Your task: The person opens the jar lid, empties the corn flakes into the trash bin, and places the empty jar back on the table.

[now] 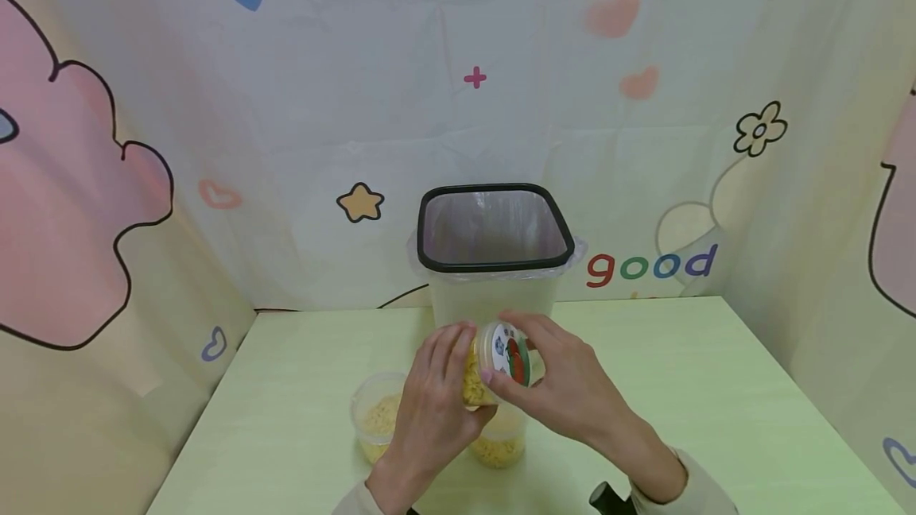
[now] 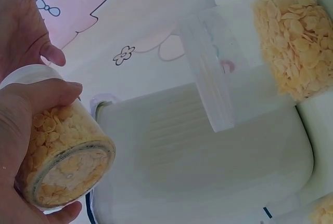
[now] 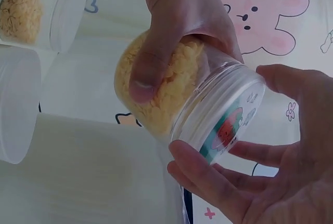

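Observation:
A clear jar of yellow flakes (image 1: pixel 472 381) is tilted on its side above the table, its lid facing right. My left hand (image 1: pixel 435 400) grips the jar's body, thumb across the flakes side in the right wrist view. My right hand (image 1: pixel 576 388) holds the rim of the translucent lid (image 3: pixel 221 117) between thumb and fingers. A round label (image 1: pixel 511 354) with a red picture and green edge covers the lid's top. The lid sits on the jar; whether it is loose cannot be seen.
Two more tubs of flakes stand on the table below my hands, a left tub (image 1: pixel 374 416) and a right tub (image 1: pixel 498 453). Behind the hands stands a pale bin (image 2: pixel 208 151) with a black rim (image 1: pixel 494 267) and a plastic liner. A printed curtain (image 1: pixel 343 102) hangs behind.

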### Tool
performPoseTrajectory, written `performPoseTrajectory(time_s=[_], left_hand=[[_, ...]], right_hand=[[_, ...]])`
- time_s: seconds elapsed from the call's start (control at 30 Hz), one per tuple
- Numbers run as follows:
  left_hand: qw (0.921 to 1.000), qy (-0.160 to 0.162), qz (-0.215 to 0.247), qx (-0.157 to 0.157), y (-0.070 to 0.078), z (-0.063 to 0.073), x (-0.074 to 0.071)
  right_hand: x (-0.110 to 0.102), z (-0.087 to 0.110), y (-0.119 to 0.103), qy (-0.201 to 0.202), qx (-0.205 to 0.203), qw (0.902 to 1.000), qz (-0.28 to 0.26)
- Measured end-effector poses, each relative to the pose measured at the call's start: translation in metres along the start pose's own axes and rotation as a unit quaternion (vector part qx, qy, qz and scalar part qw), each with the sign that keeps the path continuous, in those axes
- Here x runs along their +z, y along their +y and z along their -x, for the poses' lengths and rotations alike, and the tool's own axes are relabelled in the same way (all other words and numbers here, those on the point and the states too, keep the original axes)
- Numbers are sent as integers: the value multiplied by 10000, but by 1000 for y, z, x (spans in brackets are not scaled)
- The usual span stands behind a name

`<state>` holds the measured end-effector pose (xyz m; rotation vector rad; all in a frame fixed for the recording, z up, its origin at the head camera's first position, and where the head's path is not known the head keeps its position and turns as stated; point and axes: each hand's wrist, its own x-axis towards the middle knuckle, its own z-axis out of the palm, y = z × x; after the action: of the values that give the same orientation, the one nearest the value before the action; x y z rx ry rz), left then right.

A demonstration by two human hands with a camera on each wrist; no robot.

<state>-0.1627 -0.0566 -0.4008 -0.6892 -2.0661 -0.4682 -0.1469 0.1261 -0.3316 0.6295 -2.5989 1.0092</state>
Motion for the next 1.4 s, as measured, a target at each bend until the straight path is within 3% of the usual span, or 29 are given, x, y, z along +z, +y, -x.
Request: performPoseTrajectory(time_s=[0.13, 0.27, 0.6, 0.77, 1.1, 1.4], left_hand=[[10000, 10, 75, -26, 0, 0, 0], [9998, 0, 195, -53, 0, 0, 1], [9989, 1, 446, -133, 0, 1, -2], [9983, 14, 550, -197, 0, 1, -3], [9970, 19, 726, -264, 1, 0, -3], [9964, 52, 776, -336, 0, 1, -4]], right_hand=[[-3, 1, 2, -140, -220, 9987, -437], [-6, 1, 4, -272, -506, 9971, -508], [-12, 0, 10, -408, -1849, 9817, 222], [-14, 0, 11, -406, -2335, 9710, 309], [-19, 2, 11, -564, -2623, 9627, 349], [-25, 5, 11, -477, -2499, 9666, 308]])
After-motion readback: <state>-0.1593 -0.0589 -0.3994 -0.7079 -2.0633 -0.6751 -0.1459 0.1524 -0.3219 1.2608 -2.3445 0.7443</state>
